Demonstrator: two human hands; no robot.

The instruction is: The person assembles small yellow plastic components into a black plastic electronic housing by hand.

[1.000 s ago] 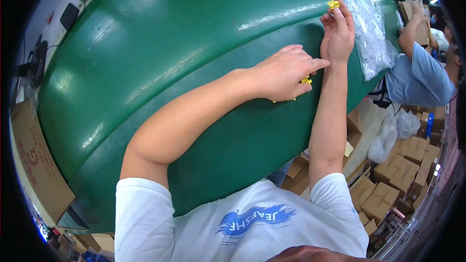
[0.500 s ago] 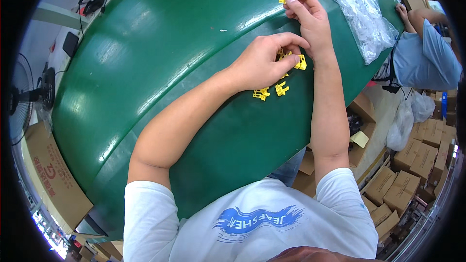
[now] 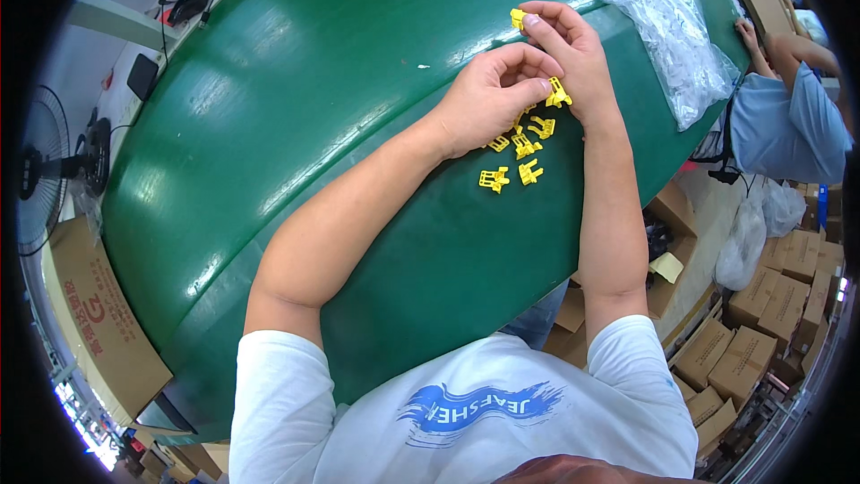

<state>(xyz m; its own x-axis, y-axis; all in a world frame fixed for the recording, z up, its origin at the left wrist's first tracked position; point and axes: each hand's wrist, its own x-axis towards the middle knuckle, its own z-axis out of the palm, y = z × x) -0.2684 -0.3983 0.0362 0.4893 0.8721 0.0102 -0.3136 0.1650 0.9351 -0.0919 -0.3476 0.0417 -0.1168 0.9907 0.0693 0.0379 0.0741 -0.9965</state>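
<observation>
Fingers of the left hand (image 3: 491, 97) have shifted a little forward over the last half second, baring more of the loose yellow pieces (image 3: 524, 145) on the green tabletop (image 3: 430, 260), and they close narrowly on what looks like the near clip (image 3: 558, 92). The right hand (image 3: 582, 61) pinches another, the farther clip (image 3: 517, 18), at its fingertips, so each hand now seems occupied with one piece
</observation>
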